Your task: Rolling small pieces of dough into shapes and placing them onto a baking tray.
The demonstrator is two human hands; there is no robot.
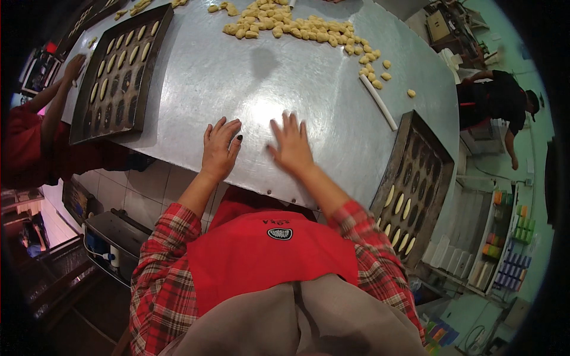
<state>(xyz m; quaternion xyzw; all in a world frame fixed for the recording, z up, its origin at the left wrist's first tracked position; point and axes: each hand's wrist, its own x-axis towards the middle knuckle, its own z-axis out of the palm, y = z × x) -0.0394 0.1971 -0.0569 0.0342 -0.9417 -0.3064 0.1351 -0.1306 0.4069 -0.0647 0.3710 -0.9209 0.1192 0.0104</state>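
Both my hands are over the near part of a metal-topped table [196, 83], palms down. My left hand [221, 148] has its fingers stretched out, and no object shows in it. Beside it, my right hand [291, 143] is slightly blurred, with fingers spread; nothing shows in it either. Whether anything lies under the palms is hidden. Toward the far side is a heap of small yellowish dough pieces [303, 28], with several strays at its right end. A white rolling pin [378, 102] lies to the right of my hands, apart from them.
Dark molded baking trays stand at left [140, 113] and right [444, 159], each partly filled with slim dough sticks. A co-worker's hand [74, 67] is at the table's left edge. Another person [496, 98] in black stands beyond the right side, near shelves [475, 267].
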